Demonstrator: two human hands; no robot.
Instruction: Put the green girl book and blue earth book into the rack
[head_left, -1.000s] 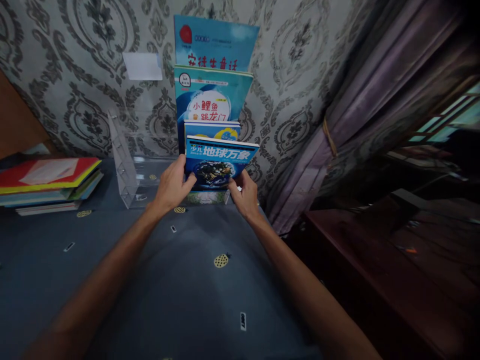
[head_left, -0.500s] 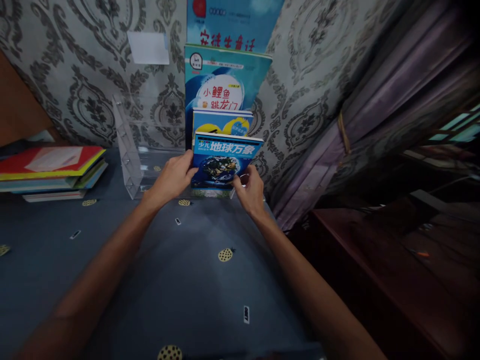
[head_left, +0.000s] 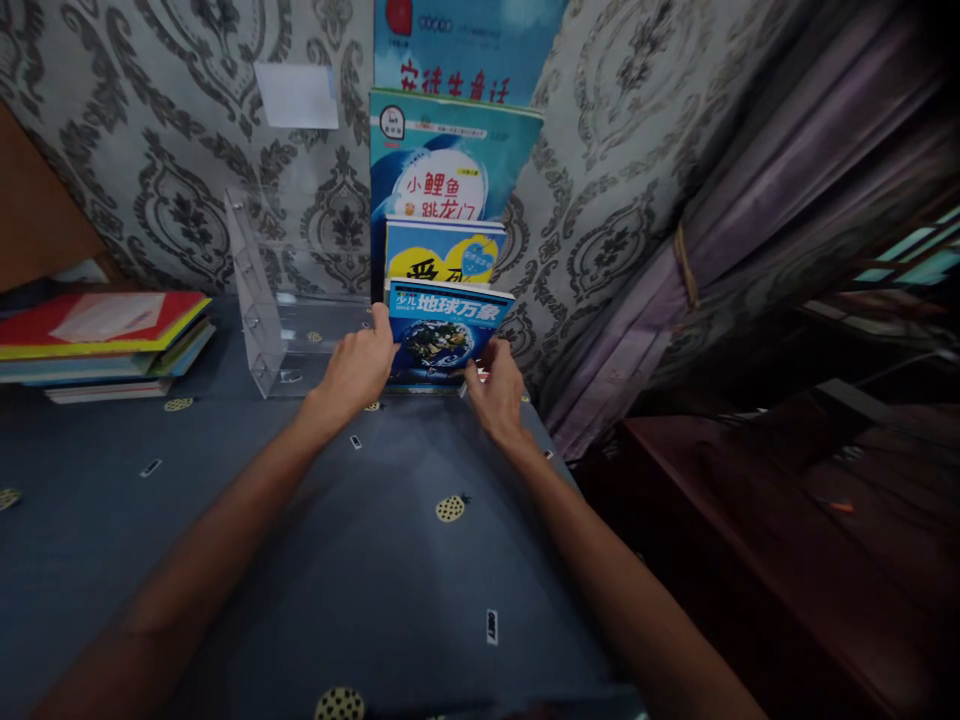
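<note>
A blue book (head_left: 442,338) with a globe on its cover stands upright at the front of a clear acrylic rack (head_left: 259,310). My left hand (head_left: 358,362) grips its left edge, thumb in front. On its lower right side my right hand (head_left: 496,392) is closed, the thumb against the cover and the other fingers partly hidden. Behind it rise a book with a yellow patch (head_left: 442,250), a teal book (head_left: 457,150) and a taller blue book (head_left: 472,50), stepped one above another.
At the left lies a stack of books (head_left: 105,330) with a red and yellow top. A blue patterned cloth (head_left: 405,580) covers the table. A white card (head_left: 298,95) is against the wallpaper. A purple curtain (head_left: 630,330) and dark red furniture (head_left: 720,520) are on the right.
The globe book has moved down a little in both hands, showing more of the yellow-patched book behind it. The other books have stayed in place.
</note>
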